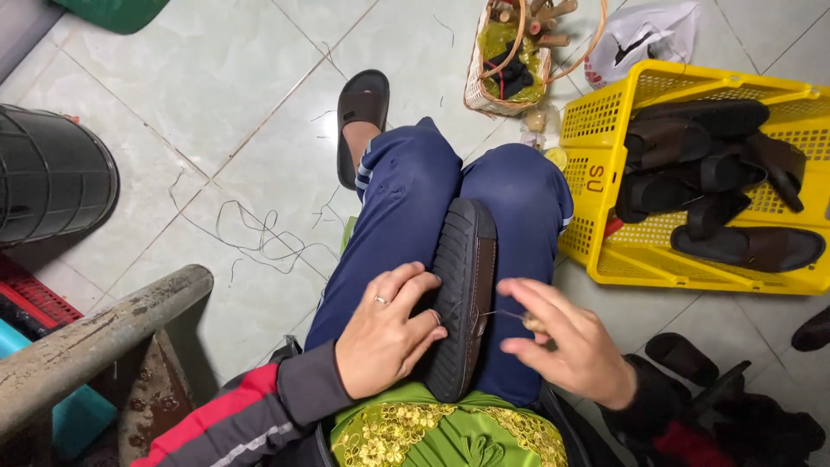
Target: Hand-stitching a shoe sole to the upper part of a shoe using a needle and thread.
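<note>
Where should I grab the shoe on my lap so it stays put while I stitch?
Hold the shoe across its black sole near the heel end, coming from the left, as the left hand does. It stands on edge between the knees, and the right hand needs the brown side clear.

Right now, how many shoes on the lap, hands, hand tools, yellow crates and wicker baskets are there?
Shoe on the lap: 1
Hands: 2 (left hand, right hand)
Needle tool: 1
Yellow crate: 1
Wicker basket: 1
Total: 6
</note>
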